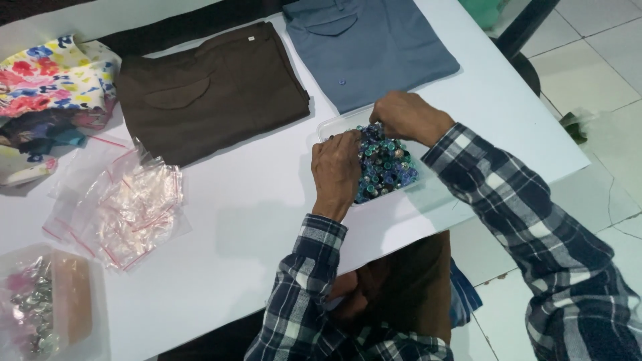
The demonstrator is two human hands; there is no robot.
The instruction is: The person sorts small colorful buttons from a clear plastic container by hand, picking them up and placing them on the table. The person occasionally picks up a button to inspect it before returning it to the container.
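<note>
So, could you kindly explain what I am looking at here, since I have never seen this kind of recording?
There is one picture, from a camera worn on a person's head, looking down. Both bare hands, left hand and right hand, dig into a clear tray of blue and green buttons on a white table. Whether the fingers grip any cannot be seen. Nearby lie a folded brown garment, a folded blue garment, floral fabric, small clear bags and another clear box.
</note>
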